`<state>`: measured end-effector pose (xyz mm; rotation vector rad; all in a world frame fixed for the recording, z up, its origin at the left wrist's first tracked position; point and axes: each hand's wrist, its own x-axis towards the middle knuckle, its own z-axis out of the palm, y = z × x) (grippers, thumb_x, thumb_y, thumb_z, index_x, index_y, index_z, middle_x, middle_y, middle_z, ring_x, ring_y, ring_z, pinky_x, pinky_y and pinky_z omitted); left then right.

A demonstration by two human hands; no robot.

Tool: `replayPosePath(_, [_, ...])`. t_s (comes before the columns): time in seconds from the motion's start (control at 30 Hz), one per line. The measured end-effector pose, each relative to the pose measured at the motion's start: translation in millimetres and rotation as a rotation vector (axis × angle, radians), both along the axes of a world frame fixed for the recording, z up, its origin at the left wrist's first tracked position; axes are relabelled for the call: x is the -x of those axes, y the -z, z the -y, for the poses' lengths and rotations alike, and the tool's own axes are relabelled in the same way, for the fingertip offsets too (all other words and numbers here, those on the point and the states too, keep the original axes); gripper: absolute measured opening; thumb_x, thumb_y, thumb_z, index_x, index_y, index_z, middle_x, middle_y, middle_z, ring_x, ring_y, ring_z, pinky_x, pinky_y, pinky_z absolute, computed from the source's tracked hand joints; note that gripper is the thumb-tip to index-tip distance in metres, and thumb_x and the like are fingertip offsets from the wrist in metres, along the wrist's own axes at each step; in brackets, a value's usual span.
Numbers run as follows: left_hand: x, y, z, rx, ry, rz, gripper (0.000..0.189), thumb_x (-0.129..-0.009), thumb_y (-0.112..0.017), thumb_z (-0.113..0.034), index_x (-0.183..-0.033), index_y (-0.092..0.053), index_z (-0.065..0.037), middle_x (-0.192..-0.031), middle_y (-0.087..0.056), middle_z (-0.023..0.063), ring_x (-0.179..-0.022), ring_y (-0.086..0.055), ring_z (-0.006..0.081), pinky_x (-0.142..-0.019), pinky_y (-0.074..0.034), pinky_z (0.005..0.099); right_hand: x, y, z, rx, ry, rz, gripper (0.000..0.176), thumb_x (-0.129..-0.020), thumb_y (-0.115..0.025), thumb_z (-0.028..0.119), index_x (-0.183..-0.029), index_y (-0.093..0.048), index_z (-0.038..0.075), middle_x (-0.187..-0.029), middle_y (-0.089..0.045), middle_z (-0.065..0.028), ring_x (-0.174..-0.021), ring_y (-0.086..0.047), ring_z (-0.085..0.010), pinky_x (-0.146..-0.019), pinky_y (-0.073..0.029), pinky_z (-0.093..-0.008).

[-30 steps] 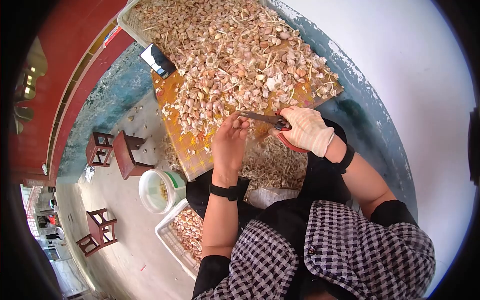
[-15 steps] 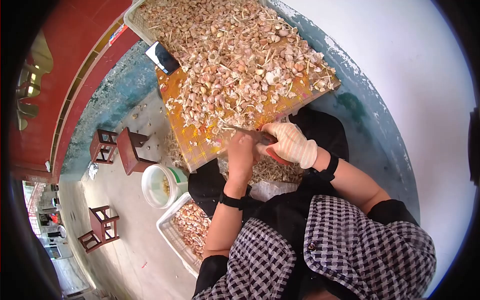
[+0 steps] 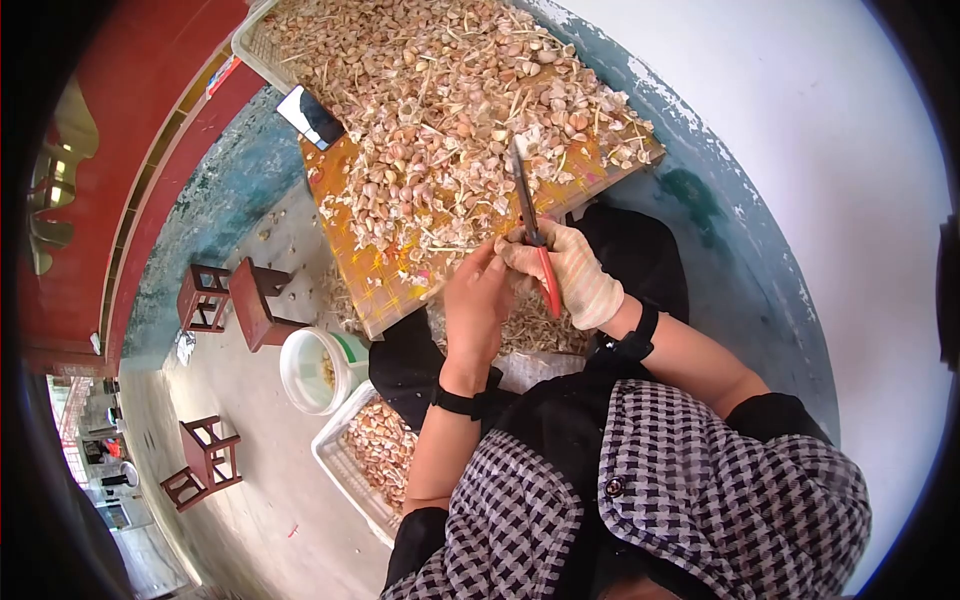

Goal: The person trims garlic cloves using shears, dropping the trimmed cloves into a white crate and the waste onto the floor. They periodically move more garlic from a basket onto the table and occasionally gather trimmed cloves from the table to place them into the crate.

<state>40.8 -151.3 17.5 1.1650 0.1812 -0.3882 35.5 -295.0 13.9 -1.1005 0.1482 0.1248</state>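
Observation:
My right hand [image 3: 575,275], in a pale striped work glove, grips scissors [image 3: 549,280] by their red handles. Their dark blades point up and away, over the near edge of the table. Close against it is my bare left hand [image 3: 475,305], its fingers pinched together and meeting the gloved fingertips. Whatever sits between those fingers is too hidden to name; it may be a garlic clove. Beyond both hands, a big heap of garlic cloves [image 3: 410,180] with loose skins and stalks covers much of the yellow patterned tabletop [image 3: 385,300].
A phone [image 3: 310,118] lies at the table's left edge beside a white basket [image 3: 262,45]. On the floor to the left stand a white bucket [image 3: 305,370], a crate [image 3: 335,450] of cloves and small wooden stools [image 3: 262,305]. Skins and stalks lie below the hands. A wall [image 3: 760,250] rises at right.
The scissors have swung from pointing left across my left hand to pointing up and away. My gloved hand has turned with them, and its fingertips now meet my left fingers.

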Motion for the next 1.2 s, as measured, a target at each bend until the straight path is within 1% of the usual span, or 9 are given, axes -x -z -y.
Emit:
replayPosePath(0.07, [-1, -1, 3, -0.154, -0.028, 0.074, 0.036, -0.096, -0.054, -0.012, -0.128, -0.053, 0.004, -0.073, -0.049, -0.0051, -0.057, -0.039, 0.0025, -0.050, -0.031, 0.0189, 4, -10, 0, 0.050, -0.021, -0.013, 0.025, -0.087, -0.071, 0.021, -0.101, -0.063, 0.002, -0.078, -0.061, 0.0002, -0.062, -0.056, -0.0048, -0.054, -0.046, -0.0198])
replayPosePath(0.33, [3, 8, -13, 0.102, 0.022, 0.074, 0.029, -0.096, -0.056, -0.009, -0.122, -0.057, 0.003, -0.084, -0.057, -0.0027, -0.067, -0.048, 0.0031, -0.057, -0.036, 0.0181, 4, 1, 2, 0.279, -0.056, 0.138, 0.031, -0.085, -0.073, 0.025, -0.096, -0.062, -0.002, -0.076, -0.062, -0.0039, -0.069, -0.055, -0.0082, -0.061, -0.047, -0.0259])
replayPosePath(0.47, [3, -6, -24, 0.125, 0.005, 0.099, 0.024, -0.095, -0.056, -0.008, -0.117, -0.058, 0.003, -0.084, -0.059, -0.0011, -0.066, -0.049, 0.0037, -0.055, -0.036, 0.0182, 7, -31, 9, 0.724, -0.217, 0.210, 0.044, -0.080, -0.075, 0.037, -0.098, -0.063, -0.002, -0.071, -0.061, -0.0095, -0.067, -0.059, -0.0152, -0.063, -0.048, -0.0310])
replayPosePath(0.53, [3, -9, -39, 0.135, 0.014, 0.128, 0.023, -0.094, -0.058, -0.009, -0.115, -0.060, 0.001, -0.088, -0.062, 0.0023, -0.065, -0.050, 0.0052, -0.053, -0.035, 0.0173, 7, -39, 23, 1.242, -0.143, 0.518, 0.050, -0.076, -0.071, 0.046, -0.100, -0.063, 0.003, -0.083, -0.065, -0.0150, -0.081, -0.064, -0.0341, -0.071, -0.051, -0.0404])
replayPosePath(0.6, [5, -8, -54, 0.145, 0.023, 0.146, 0.024, -0.093, -0.062, -0.012, -0.114, -0.062, -0.002, -0.096, -0.066, 0.0083, -0.064, -0.051, 0.0078, -0.048, -0.033, 0.0156, 12, -50, 41, 1.531, -0.213, 0.577, 0.051, -0.075, -0.071, 0.049, -0.099, -0.062, 0.005, -0.090, -0.064, -0.0137, -0.087, -0.064, -0.0329, -0.074, -0.052, -0.0419])
replayPosePath(0.9, [29, -14, -67, 0.102, 0.139, 0.153, 0.020, -0.093, -0.060, -0.006, -0.111, -0.062, 0.002, -0.085, -0.062, 0.0065, -0.061, -0.048, 0.0091, -0.052, -0.034, 0.0193, 22, -56, 50, 1.670, -0.593, 0.517, 0.052, -0.077, -0.068, 0.051, -0.103, -0.061, 0.006, -0.085, -0.064, -0.0114, -0.079, -0.065, -0.0317, -0.068, -0.052, -0.0422])
replayPosePath(1.0, [33, -16, -70, 0.097, 0.176, 0.215, 0.020, -0.092, -0.061, -0.006, -0.110, -0.062, 0.003, -0.083, -0.060, 0.0069, -0.061, -0.046, 0.0088, -0.053, -0.034, 0.0196, 29, -50, 47, 1.530, -0.509, 0.614, 0.046, -0.080, -0.068, 0.046, -0.098, -0.063, 0.004, -0.077, -0.063, -0.0144, -0.070, -0.064, -0.0329, -0.063, -0.051, -0.0409])
replayPosePath(1.07, [36, -18, -71, 0.109, 0.191, 0.261, 0.020, -0.091, -0.061, -0.005, -0.109, -0.062, 0.004, -0.082, -0.059, 0.0071, -0.061, -0.045, 0.0085, -0.053, -0.033, 0.0196, 32, -51, 43, 1.206, -0.676, 0.453, 0.041, -0.083, -0.068, 0.042, -0.093, -0.064, 0.001, -0.074, -0.062, -0.0175, -0.068, -0.063, -0.0335, -0.062, -0.050, -0.0395])
replayPosePath(1.2, [57, -4, -109, 0.008, -0.020, 0.116, 0.020, -0.091, -0.057, -0.005, -0.108, -0.060, 0.006, -0.081, -0.057, 0.0063, -0.060, -0.041, 0.0072, -0.054, -0.032, 0.0199, 35, -46, 35, 0.968, -0.688, 0.380, 0.033, -0.085, -0.067, 0.033, -0.084, -0.065, 0.000, -0.070, -0.059, -0.0213, -0.063, -0.062, -0.0339, -0.059, -0.048, -0.0373])
